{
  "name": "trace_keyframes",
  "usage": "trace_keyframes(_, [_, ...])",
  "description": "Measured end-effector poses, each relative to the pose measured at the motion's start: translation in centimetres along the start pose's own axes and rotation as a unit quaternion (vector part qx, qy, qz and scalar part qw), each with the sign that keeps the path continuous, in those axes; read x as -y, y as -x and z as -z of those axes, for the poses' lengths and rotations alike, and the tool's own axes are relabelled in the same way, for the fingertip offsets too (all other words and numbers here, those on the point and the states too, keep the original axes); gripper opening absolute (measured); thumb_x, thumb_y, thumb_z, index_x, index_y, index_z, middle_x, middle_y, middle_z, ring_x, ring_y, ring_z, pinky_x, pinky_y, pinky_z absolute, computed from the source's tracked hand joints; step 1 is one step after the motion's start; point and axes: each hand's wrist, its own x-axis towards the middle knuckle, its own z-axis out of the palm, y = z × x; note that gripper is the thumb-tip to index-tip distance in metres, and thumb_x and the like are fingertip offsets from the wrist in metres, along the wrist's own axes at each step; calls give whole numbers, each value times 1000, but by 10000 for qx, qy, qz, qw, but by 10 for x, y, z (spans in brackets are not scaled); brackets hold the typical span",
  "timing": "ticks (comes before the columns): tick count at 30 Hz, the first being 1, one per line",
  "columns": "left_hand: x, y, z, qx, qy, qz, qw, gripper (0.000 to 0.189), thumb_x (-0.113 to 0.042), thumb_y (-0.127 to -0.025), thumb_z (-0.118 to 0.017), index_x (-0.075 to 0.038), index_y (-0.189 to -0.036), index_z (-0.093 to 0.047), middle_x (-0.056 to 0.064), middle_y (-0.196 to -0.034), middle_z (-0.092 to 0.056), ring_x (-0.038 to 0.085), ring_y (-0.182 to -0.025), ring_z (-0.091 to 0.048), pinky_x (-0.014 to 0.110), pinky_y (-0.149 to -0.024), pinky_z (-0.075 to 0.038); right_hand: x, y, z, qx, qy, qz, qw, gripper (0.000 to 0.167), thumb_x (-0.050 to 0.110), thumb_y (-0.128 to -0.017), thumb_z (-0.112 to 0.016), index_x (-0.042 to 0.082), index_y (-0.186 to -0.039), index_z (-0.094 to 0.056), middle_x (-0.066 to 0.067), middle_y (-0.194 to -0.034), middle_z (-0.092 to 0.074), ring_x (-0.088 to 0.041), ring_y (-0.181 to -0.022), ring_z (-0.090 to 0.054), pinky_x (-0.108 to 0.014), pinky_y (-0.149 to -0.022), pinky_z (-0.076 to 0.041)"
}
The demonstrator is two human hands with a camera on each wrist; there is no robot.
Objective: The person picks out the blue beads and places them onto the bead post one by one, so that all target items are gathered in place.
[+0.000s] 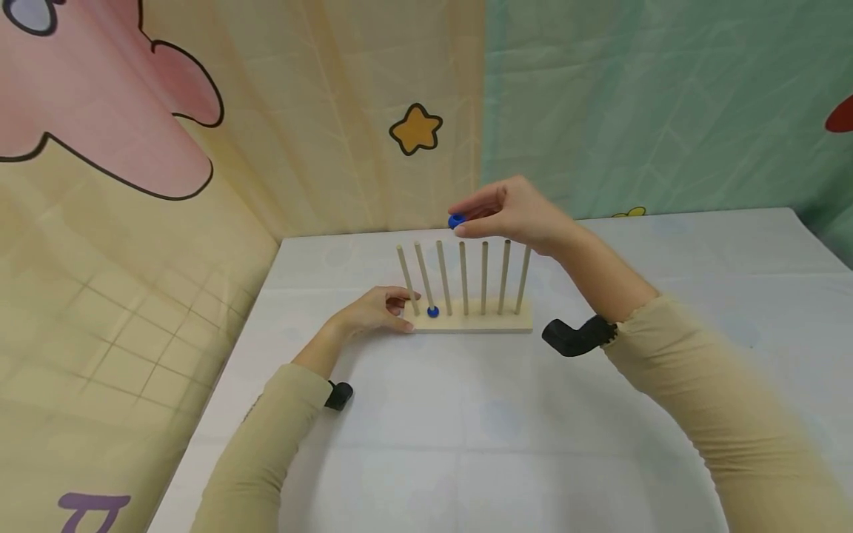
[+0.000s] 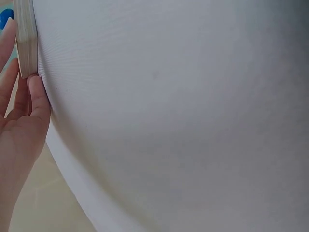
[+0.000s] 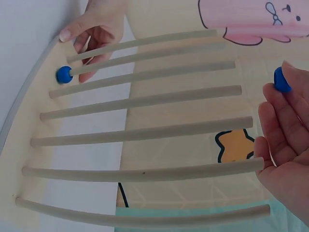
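Note:
A wooden peg stand [image 1: 473,324] with a flat pale base and several upright pegs stands on the white table. My left hand [image 1: 372,309] holds its left end, thumb at the front and fingers behind; the left wrist view shows the fingers around the base's end [image 2: 28,53]. One blue bead [image 1: 433,312] sits at the bottom of the second peg from the left, also seen as a blue bead [image 3: 63,75] in the right wrist view. Above the peg tops, my right hand [image 1: 520,216] pinches another blue bead [image 1: 456,221] between thumb and fingers, apart from the pegs.
White cloth covers the table [image 1: 413,451], which reaches back to a printed curtain [image 1: 333,133] with a star [image 1: 416,129]. The peg tops [image 1: 463,244] rise just below my right hand. Black wrist mounts [image 1: 576,338] stick out from both sleeves.

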Motion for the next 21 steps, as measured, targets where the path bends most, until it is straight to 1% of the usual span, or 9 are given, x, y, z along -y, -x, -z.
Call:
trace_keyframes(4, [-1,1,-1,13,3,-51,10000,57,0,-72,-78,-2,-124,-56,8,-106,-51,18,-94,-43,24,-79,-39,1,-6,-7,113,48,-61,9999,34,8,-82,-71,-1,-114,-65,-10,-103,-69,-19,-93,-65,-30,-81,-52])
trace_keyframes(9, [0,2,-2,26,36,-125,9999,58,-1,-73,-78,-2,-126,-55,9,-108,-51,19,-95,-43,25,-81,-39,1,-15,-17,262,209,40,9994,32,9,-82,-72,0,-112,-66,-9,-101,-69,-19,-93,-65,-31,-82,-52])
trace_keyframes(13, [3,1,-3,41,2,-231,9997,59,-2,-74,-77,-1,-128,-53,10,-114,-53,20,-100,-46,25,-85,-39,1,-20,-25,405,318,76,9986,31,8,-82,-71,-1,-111,-66,-10,-100,-69,-20,-93,-65,-32,-84,-51])
trace_keyframes(17, [3,1,-3,37,-80,-382,9992,58,-2,-76,-76,0,-129,-52,12,-118,-55,21,-105,-47,27,-91,-39,3,-23,-30,437,433,47,9981,31,9,-82,-71,0,-111,-67,-10,-99,-69,-19,-92,-64,-32,-84,-51])
trace_keyframes(21, [2,2,-2,24,-29,-423,9991,57,0,-76,-75,1,-128,-52,13,-120,-55,22,-108,-48,31,-95,-39,4,-25,-34,465,566,115,9972,30,10,-82,-71,1,-110,-67,-9,-98,-69,-19,-91,-64,-33,-84,-51])
